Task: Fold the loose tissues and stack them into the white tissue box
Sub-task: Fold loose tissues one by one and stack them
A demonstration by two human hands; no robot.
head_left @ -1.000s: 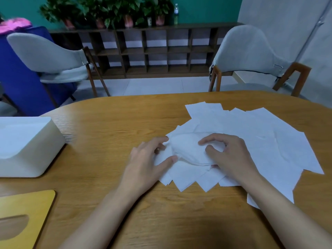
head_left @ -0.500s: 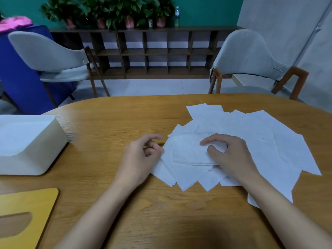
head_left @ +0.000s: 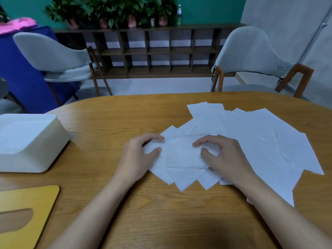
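Several loose white tissues [head_left: 260,141] lie spread over the right half of the wooden table. On top of the near edge of the pile sits a folded tissue [head_left: 181,155]. My left hand [head_left: 140,155] has its curved fingertips and thumb on the tissue's left edge. My right hand [head_left: 222,155] presses the right part of the same tissue with bent fingers and thumb. The white tissue box [head_left: 30,142] stands at the far left, well apart from both hands.
A yellow wooden lid [head_left: 23,212] with an oval slot lies at the near left corner. The table's [head_left: 161,212] far edge curves behind the pile. Two grey chairs [head_left: 251,58] stand beyond it, with a dark shelf behind.
My left hand had drawn back off the pile with curled fingers; now it has reached right again onto the folded tissue's left edge. My right hand has stayed put.
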